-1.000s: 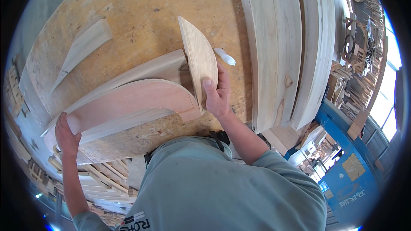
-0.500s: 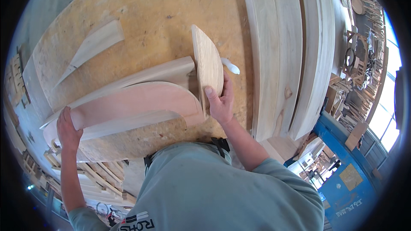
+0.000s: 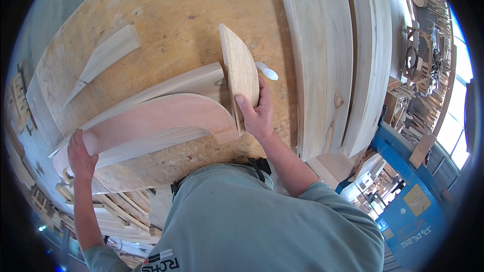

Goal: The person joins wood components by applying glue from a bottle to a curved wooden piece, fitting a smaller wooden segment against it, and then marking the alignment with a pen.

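My left hand (image 3: 82, 157) is closed over the left end of a long, pinkish curved wooden panel (image 3: 161, 117). The panel's rounded right end bends down toward me. Pale wooden boards (image 3: 187, 81) lie along its far side, and more pale wood shows beneath its near side. My right hand (image 3: 259, 114) grips a half-oval wooden board (image 3: 239, 60) that stands on edge across the right end of the panel, with the thumb on top and the fingers round its curved side. A white plastic bottle or nozzle (image 3: 268, 72) lies just beyond that board, partly hidden.
A tapered wooden offcut (image 3: 108, 55) rests on the worn workbench (image 3: 166, 10). Long thick planks (image 3: 327, 70) run along the right side. Beyond them stand a blue machine (image 3: 408, 196) and heaps of wood scraps (image 3: 428, 70). Stacked wooden strips (image 3: 123, 209) are below the bench at the left.
The view has shifted slightly, so the bench and the pieces appear a little farther left and up. Both hands keep their grips, with no clear movement of the pieces against each other.
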Demonstrator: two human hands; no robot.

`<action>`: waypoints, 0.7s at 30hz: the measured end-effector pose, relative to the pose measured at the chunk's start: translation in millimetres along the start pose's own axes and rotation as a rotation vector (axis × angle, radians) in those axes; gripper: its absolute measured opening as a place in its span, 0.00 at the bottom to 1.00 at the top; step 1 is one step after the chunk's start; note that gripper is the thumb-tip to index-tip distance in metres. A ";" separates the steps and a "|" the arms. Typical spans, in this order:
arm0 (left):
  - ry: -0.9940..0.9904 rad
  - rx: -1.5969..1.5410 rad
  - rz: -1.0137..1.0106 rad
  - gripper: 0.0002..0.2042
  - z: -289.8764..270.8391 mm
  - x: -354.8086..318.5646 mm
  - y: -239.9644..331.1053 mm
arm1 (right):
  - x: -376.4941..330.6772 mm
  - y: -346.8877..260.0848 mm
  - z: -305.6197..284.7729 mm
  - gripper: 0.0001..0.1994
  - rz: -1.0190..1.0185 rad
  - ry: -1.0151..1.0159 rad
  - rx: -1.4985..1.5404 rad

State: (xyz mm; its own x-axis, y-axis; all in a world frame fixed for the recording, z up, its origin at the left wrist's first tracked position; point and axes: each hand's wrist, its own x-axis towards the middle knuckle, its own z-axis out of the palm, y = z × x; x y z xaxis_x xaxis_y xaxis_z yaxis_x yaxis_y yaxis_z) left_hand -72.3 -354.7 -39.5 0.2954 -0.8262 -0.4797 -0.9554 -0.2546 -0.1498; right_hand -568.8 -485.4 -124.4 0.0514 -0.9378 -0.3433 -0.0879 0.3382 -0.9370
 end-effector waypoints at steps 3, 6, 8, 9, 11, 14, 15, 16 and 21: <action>0.034 -0.109 0.016 0.43 17.0 -10.4 -21.4 | -1.9 3.9 2.6 0.34 0.026 0.020 -0.058; 0.102 -0.050 0.072 0.42 36.8 -14.3 -43.4 | -6.1 6.8 7.0 0.32 0.026 0.028 -0.021; 0.038 0.008 0.049 0.43 6.6 -4.3 -15.0 | -6.2 2.8 1.0 0.32 -0.050 0.032 -0.036; -0.014 0.025 0.014 0.44 -9.3 -1.4 -1.1 | -5.2 0.3 -0.3 0.32 -0.103 0.025 -0.076; -0.057 0.019 -0.009 0.45 -16.7 -1.9 9.7 | -5.7 0.3 -2.9 0.32 -0.096 0.011 -0.057; -0.018 0.022 0.015 0.46 -1.4 -4.2 -8.3 | -5.0 7.9 -1.4 0.32 -0.067 0.029 -0.114; -0.006 0.004 0.036 0.46 17.8 -9.3 -16.0 | -8.1 11.0 -1.9 0.32 -0.041 0.039 -0.171; 0.001 -0.006 0.035 0.46 23.9 -13.3 -15.3 | -8.7 9.1 -0.8 0.32 0.006 0.017 -0.103; 0.017 -0.019 0.002 0.45 -0.3 -3.4 5.1 | -0.8 -1.9 -1.4 0.35 -0.030 -0.052 -0.048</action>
State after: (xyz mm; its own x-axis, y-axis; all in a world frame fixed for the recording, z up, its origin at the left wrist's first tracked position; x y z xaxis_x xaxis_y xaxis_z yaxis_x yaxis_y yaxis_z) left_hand -78.2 -353.3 -38.3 0.2938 -0.8351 -0.4651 -0.9558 -0.2625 -0.1323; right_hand -570.1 -485.5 -122.3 0.1064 -0.9416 -0.3194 -0.1336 0.3048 -0.9430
